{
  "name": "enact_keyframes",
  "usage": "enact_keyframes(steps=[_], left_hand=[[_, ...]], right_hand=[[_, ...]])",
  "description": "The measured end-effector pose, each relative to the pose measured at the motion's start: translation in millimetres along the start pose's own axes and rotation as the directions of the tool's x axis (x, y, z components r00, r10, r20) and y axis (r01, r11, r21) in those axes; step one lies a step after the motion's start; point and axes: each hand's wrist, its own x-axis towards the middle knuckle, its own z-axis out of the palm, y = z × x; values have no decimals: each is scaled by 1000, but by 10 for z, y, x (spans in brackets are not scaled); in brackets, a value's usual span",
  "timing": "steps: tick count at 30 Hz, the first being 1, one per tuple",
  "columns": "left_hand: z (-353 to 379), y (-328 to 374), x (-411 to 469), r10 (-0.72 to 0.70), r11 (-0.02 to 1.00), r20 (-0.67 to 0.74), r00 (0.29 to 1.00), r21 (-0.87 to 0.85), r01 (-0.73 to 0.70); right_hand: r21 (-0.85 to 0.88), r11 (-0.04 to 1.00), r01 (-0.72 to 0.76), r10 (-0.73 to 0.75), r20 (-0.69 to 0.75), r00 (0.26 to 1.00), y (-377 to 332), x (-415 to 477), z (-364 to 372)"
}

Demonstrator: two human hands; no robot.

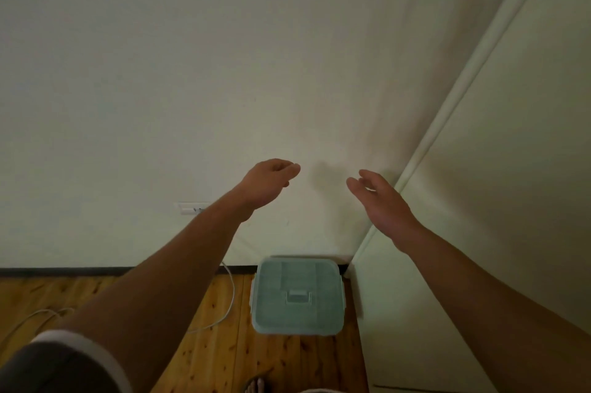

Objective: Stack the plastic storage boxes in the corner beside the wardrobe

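Note:
A plastic storage box with a pale green lid point(297, 296) stands on the wooden floor in the corner, touching the white wardrobe point(479, 232) on its right and close to the wall behind. I see it from above; how many boxes are under the lid is hidden. My left hand point(271, 181) is raised well above the box, fingers loosely curled, holding nothing. My right hand point(380, 197) is raised beside it near the wardrobe edge, fingers relaxed and extended, empty too.
A white cable point(228, 296) trails over the wooden floor point(224, 354) left of the box. A wall socket point(192, 209) sits low on the wall. My foot point(256, 386) shows at the bottom edge.

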Motion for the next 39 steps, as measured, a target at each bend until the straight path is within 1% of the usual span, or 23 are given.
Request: enact_keyframes(steps=[5, 10, 15, 21, 25, 27, 34, 39], left_hand=[[-16, 146, -5, 62, 998, 19, 998, 13, -62], [-28, 292, -7, 147, 983, 116, 982, 90, -157], [-29, 401, -67, 208, 969, 224, 952, 86, -232], [64, 588, -182, 275, 943, 353, 894, 82, -322], [233, 704, -336, 311, 924, 437, 844, 67, -376], [348, 772, -479, 337, 905, 485, 807, 69, -419], [699, 947, -868, 382, 863, 562, 734, 67, -501], [1020, 1018, -1267, 379, 838, 612, 694, 90, -538]], right_hand=[[-10, 999, -32, 32, -17, 999, -91, -147, -114], [21, 999, -42, 45, -108, 993, -225, -380, -188], [5, 999, -49, 49, -202, 978, -316, -684, -184], [9, 997, -79, 78, -318, 945, -431, -1151, -196], [23, 995, -100, 101, -401, 911, -439, -1491, -223], [33, 993, -117, 119, -445, 888, -421, -1701, -255], [33, 986, -166, 159, -512, 844, -327, -2329, -401], [48, 979, -200, 194, -542, 818, -191, -2894, -565]])
